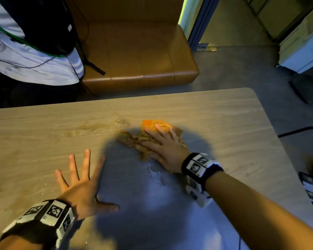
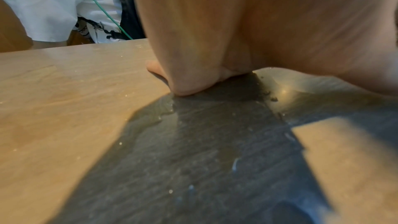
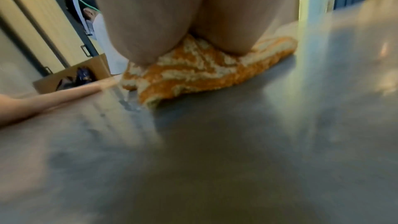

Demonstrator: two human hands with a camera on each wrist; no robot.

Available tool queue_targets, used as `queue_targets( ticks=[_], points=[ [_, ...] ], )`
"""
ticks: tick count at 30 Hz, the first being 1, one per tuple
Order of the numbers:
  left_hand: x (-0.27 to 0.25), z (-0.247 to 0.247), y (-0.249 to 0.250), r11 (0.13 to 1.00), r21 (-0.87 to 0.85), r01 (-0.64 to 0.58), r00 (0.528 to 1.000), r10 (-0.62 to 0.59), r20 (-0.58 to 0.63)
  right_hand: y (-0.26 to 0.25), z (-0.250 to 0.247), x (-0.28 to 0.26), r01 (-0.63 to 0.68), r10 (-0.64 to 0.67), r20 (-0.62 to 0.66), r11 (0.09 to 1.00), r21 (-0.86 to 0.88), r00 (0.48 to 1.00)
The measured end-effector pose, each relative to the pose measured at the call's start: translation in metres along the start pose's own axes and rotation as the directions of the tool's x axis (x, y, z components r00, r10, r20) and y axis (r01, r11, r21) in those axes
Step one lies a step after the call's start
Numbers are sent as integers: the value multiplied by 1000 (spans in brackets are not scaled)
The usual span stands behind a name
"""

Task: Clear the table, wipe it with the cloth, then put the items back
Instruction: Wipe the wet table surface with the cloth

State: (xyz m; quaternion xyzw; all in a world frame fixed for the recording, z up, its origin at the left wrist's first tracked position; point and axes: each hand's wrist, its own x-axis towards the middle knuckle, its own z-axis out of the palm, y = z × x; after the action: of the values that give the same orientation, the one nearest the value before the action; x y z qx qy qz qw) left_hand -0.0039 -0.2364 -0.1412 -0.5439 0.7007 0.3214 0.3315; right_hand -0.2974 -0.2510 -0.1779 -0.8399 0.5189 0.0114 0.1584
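**Inspector A:** Surface and room?

**Inspector B:** Wood-grain table (image 1: 215,112), far right corner rounded. Water drops (image 1: 156,173) lie mid-surface, and a wet smear (image 1: 120,121) sits toward the far edge. Beyond the far edge stands a tan bench (image 1: 139,56); a second person in a white shirt (image 1: 34,62) is at the far left. Grey floor off the right edge.

**Inspector A:** Right hand?

**Inspector B:** Right hand (image 1: 163,150) lies flat, fingers straight and slightly spread, palm pressing the orange-and-white cloth (image 1: 152,130) onto the table near its centre. Nothing is gripped.

**Inspector A:** Left hand?

**Inspector B:** Left hand (image 1: 81,184) is near the front edge, left of the cloth and well apart from it, fingers splayed wide, holding nothing. The wrist view shows its heel touching the table.
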Motion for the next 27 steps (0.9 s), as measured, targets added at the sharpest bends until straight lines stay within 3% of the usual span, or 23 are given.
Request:
queue_targets(
  ticks=[1,2,3,5,6,7,9,10,12,13,15,16,17,19,20,22,23,24,27],
  points=[
    [2,1,-1,1000,7,5,1000,-5,-2,22,-2,-4,-18,18,-47,1000,-13,999],
    [3,2,-2,1000,8,6,1000,-6,-1,45,-7,-5,-147,148,-94,989,19,985],
    [4,3,-3,1000,4,3,1000,-3,0,64,-13,-3,-353,363,-94,930,100,927],
    [5,5,-4,1000,-14,-5,1000,5,-5,85,-28,18,-697,726,-11,665,266,688],
    [5,5,-4,1000,-16,-6,1000,6,-3,86,-34,34,-761,788,27,586,279,616],
    [4,3,-3,1000,-13,-4,1000,4,2,80,-39,51,-766,789,35,583,269,613],
    [2,1,-1,1000,-14,6,1000,-6,22,58,-43,76,-637,654,-13,741,214,756],
    [2,-1,0,1000,-14,10,999,-9,32,45,-40,85,-532,544,-15,826,188,839],
    [2,-2,1,1000,-5,16,999,-16,51,20,-36,88,-298,300,16,937,184,954],
    [2,-3,1,1000,0,16,998,-16,55,14,-35,83,-192,192,26,949,250,981],
    [2,-1,1,1000,2,22,998,-22,54,15,-47,66,-42,66,-31,868,495,997],
    [3,0,1,1000,1,23,999,-23,45,20,-56,56,-34,120,-100,788,614,988],
    [4,1,1,1000,-1,25,999,-25,38,33,-61,47,-76,254,-146,696,714,956],
    [4,3,0,1000,-12,23,999,-22,30,57,-70,31,-224,570,-51,402,888,820],
    [4,3,0,1000,-17,22,999,-22,29,68,-74,24,-279,652,28,285,917,757],
    [3,2,1,1000,-14,19,999,-19,27,83,-88,13,-365,707,148,165,916,692],
    [2,1,1,1000,-12,19,1000,-19,25,85,-98,10,-415,700,211,132,900,682],
    [2,1,2,1000,-13,22,999,-22,25,87,-108,9,-505,690,265,167,847,673],
    [1,1,4,999,-11,33,999,-33,17,97,-116,18,-726,738,210,495,476,641]
  ],
)
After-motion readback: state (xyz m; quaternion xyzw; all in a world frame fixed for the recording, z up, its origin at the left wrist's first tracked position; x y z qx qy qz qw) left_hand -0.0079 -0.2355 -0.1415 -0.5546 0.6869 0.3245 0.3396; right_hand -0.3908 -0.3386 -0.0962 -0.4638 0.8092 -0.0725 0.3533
